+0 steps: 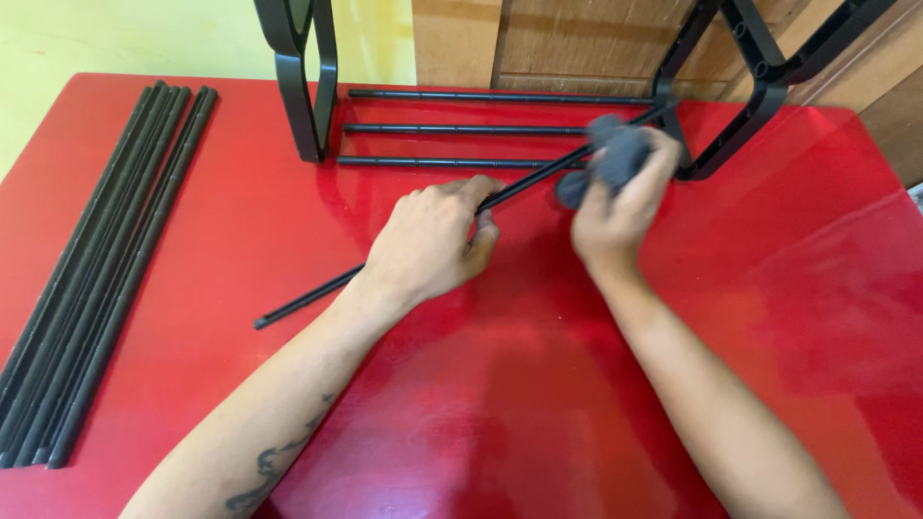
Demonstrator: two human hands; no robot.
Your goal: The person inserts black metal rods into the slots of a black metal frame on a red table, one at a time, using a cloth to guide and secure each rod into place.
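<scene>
Rod's lie: where it crosses the red desk [788, 317], the thin black rod [317, 293] runs diagonally, near-left end free, far-right end at the rack frame [760, 86].
Left hand [428, 245]: closed around the rod's middle.
Right hand [615, 207]: just right, farther up the rod, gripping a grey cloth [615, 154] against it.

Desk [788, 288]: glossy red, with pale reflections. Bundle of rods [96, 279] at left: matte black. Single rod [317, 293] under left hand [428, 245]: black. Cloth [615, 159] in right hand [615, 207]: dark grey. Three far rods [461, 129] and two frame pieces [303, 86]: black. Left forearm: dark tattoo pattern. Far wall [125, 38]: pale yellow. Far panelling [577, 38]: brown wood grain.
</scene>
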